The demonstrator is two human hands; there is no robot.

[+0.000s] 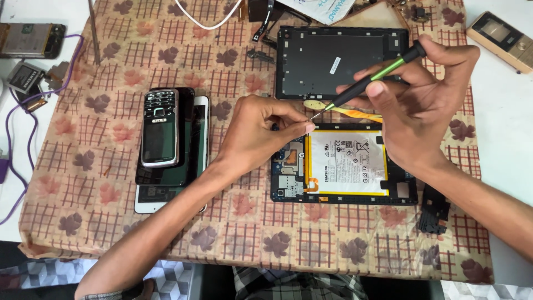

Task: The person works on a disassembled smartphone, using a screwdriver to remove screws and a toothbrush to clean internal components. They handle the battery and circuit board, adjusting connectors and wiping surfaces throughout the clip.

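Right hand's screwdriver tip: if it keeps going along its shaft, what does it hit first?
Likely the left hand's fingertips. The right hand aims the screwdriver down-left, its tip right at those pinched fingers, just above the opened tablet. Whether they already touch is unclear.

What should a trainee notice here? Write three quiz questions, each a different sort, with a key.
1. True or false: the right hand holds a screwdriver.
2. What lies just beyond the opened tablet? A) black back cover B) a laptop C) a mug
3. Fill in: the left hand pinches at the screwdriver's ____.

Key: 1 true; 2 A; 3 tip.
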